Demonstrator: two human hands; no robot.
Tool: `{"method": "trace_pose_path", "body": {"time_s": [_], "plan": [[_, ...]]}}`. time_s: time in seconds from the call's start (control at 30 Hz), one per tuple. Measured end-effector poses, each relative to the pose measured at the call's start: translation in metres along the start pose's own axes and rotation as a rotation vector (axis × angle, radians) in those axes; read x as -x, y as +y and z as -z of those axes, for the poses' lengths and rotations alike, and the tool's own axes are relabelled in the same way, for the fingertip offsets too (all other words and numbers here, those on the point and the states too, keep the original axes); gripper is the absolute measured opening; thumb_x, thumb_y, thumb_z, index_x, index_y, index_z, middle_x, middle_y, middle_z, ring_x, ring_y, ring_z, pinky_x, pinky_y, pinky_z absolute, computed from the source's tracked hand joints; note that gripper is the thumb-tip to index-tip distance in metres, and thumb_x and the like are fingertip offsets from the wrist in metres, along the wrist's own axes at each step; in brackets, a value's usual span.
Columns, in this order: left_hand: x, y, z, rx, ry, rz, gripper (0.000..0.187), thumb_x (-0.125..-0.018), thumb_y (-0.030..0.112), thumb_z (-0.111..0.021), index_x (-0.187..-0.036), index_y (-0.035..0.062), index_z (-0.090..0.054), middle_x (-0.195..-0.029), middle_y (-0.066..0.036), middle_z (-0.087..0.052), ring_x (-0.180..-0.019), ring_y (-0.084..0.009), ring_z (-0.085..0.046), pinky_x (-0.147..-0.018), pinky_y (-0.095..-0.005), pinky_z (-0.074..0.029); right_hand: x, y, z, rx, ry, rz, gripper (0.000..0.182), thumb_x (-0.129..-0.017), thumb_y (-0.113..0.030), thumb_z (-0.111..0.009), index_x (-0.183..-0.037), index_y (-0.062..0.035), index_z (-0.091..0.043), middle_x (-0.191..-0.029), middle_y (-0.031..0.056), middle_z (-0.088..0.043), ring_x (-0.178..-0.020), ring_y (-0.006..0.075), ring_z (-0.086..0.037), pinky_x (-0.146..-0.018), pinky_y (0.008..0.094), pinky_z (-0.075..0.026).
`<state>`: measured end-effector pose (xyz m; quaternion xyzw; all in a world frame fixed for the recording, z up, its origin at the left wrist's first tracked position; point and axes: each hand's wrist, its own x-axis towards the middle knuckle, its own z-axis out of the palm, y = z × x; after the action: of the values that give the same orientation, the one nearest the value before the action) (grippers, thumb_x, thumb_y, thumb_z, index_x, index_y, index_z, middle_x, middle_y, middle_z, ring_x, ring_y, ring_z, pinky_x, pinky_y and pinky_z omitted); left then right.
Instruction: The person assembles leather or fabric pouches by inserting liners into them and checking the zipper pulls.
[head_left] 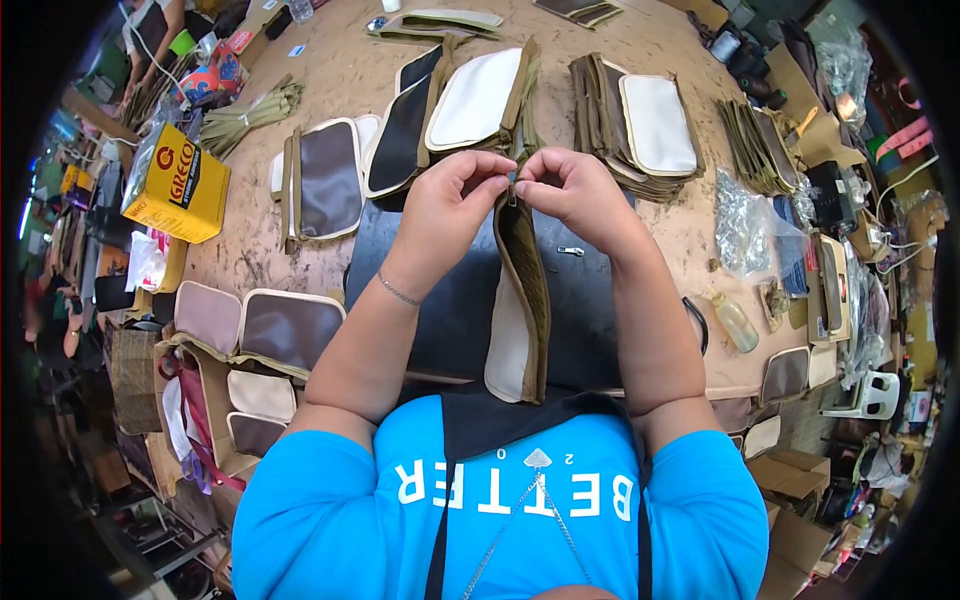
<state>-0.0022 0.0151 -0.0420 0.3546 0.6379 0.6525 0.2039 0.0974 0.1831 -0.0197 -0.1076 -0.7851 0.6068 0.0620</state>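
Watched remotely through the head camera. The pouch point(512, 350) lay mouth-open above the dark mat point(450, 300), zip end point(513, 196) raised, presumably to bring it within fingertip reach. Left hand point(455, 198): thumb and forefinger pinched narrow on that end. Right hand point(580, 195): same tight pinch, just beside. A loose slider point(570, 251) sat near the right forearm, likely for handiness.
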Motion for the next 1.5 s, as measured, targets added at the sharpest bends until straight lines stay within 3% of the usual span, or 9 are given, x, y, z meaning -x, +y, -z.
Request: {"method": "trace_pose_path", "body": {"time_s": [0.2, 0.3, 0.5, 0.7, 0.83, 1.0, 1.23, 1.33, 1.5], "plan": [[0.005, 0.001, 0.0, -0.161, 0.053, -0.088, 0.018, -0.094, 0.002, -0.063, -0.111, -0.0018, -0.068, -0.097, -0.002, -0.069, -0.087, -0.0073, -0.062, -0.077, -0.0218, -0.051, -0.001, -0.017, 0.002, 0.229, 0.005, 0.01, 0.013, -0.088, -0.012, -0.071, -0.092, -0.0013, -0.064, -0.082, -0.0026, -0.061, -0.076, 0.005, -0.054, -0.069, 0.0214, -0.045], [0.005, 0.001, 0.002, -0.162, 0.088, -0.144, 0.02, -0.093, 0.002, -0.064, -0.112, -0.0017, -0.067, -0.098, -0.004, -0.069, -0.088, -0.0084, -0.063, -0.079, -0.0232, -0.052, -0.005, 0.008, -0.011, -0.001, 0.15, 0.143, 0.015, -0.088, -0.013, -0.072, -0.095, -0.0005, -0.066, -0.084, 0.0036, -0.068, -0.076, 0.0085, -0.06, -0.07, 0.0251, -0.05], [0.006, 0.001, -0.003, -0.097, 0.122, -0.16, 0.016, -0.09, 0.001, -0.067, -0.105, -0.0001, -0.061, -0.094, -0.003, -0.065, -0.086, -0.009, -0.062, -0.079, -0.0247, -0.051, 0.002, 0.02, -0.034, -0.156, 0.35, 0.169, 0.02, -0.087, -0.005, -0.073, -0.105, -0.0021, -0.064, -0.091, 0.0015, -0.068, -0.08, 0.0068, -0.062, -0.075, 0.0232, -0.052], [0.005, 0.003, -0.004, -0.113, 0.135, -0.205, 0.016, -0.088, 0.0, -0.066, -0.096, 0.0009, -0.052, -0.084, -0.007, -0.062, -0.078, -0.015, -0.061, -0.072, -0.0281, -0.05, 0.009, 0.016, -0.041, 0.003, 0.422, 0.277, 0.017, -0.092, -0.001, -0.068, -0.109, -0.0009, -0.066, -0.095, 0.0025, -0.067, -0.086, 0.0074, -0.061, -0.08, 0.023, -0.051], [0.004, 0.003, -0.005, -0.18, 0.146, -0.255, 0.019, -0.088, -0.001, -0.067, -0.093, 0.0002, -0.048, -0.081, -0.011, -0.061, -0.072, -0.0199, -0.061, -0.067, -0.0307, -0.049, 0.013, 0.009, -0.04, 0.17, 0.438, 0.373, 0.02, -0.089, 0.0, -0.068, -0.109, -0.0021, -0.071, -0.096, 0.0059, -0.07, -0.087, 0.0124, -0.065, -0.08, 0.0256, -0.051], [0.002, 0.0, -0.004, -0.15, 0.09, -0.191, 0.025, -0.091, -0.007, -0.061, -0.085, 0.0032, -0.039, -0.086, -0.008, -0.061, -0.08, -0.0105, -0.053, -0.076, -0.0262, -0.05, 0.015, 0.009, -0.037, 0.292, 0.473, 0.491, 0.019, -0.084, 0.006, -0.065, -0.101, -0.0003, -0.07, -0.089, 0.0134, -0.068, -0.08, 0.0226, -0.067, -0.075, 0.0309, -0.054], [0.004, -0.001, -0.008, -0.209, 0.072, -0.156, 0.03, -0.09, -0.009, -0.06, -0.083, 0.0039, -0.035, -0.084, -0.009, -0.06, -0.078, -0.011, -0.053, -0.074, -0.0267, -0.05, 0.016, 0.009, -0.038, 0.213, 0.444, 0.442, 0.024, -0.081, 0.012, -0.058, -0.099, 0.001, -0.07, -0.087, 0.0126, -0.067, -0.08, 0.0224, -0.067, -0.075, 0.0315, -0.054], [0.003, -0.009, -0.012, -0.209, 0.138, -0.236, 0.022, -0.089, -0.004, -0.063, -0.086, 0.0001, -0.042, -0.079, -0.015, -0.061, -0.067, -0.0238, -0.057, -0.065, -0.0323, -0.05, 0.015, 0.013, -0.039, 0.181, 0.432, 0.419, 0.02, -0.083, 0.01, -0.061, -0.098, 0.0007, -0.07, -0.087, 0.0121, -0.067, -0.081, 0.022, -0.066, -0.076, 0.0299, -0.053], [0.002, -0.002, -0.005, -0.083, 0.134, -0.237, 0.016, -0.091, -0.004, -0.062, -0.088, -0.0001, -0.047, -0.081, -0.012, -0.063, -0.069, -0.0188, -0.057, -0.067, -0.0301, -0.05, 0.017, 0.016, -0.045, 0.047, 0.444, 0.385, 0.015, -0.088, 0.003, -0.065, -0.102, -0.0013, -0.068, -0.091, 0.0088, -0.067, -0.084, 0.0168, -0.065, -0.079, 0.0261, -0.052]]}}
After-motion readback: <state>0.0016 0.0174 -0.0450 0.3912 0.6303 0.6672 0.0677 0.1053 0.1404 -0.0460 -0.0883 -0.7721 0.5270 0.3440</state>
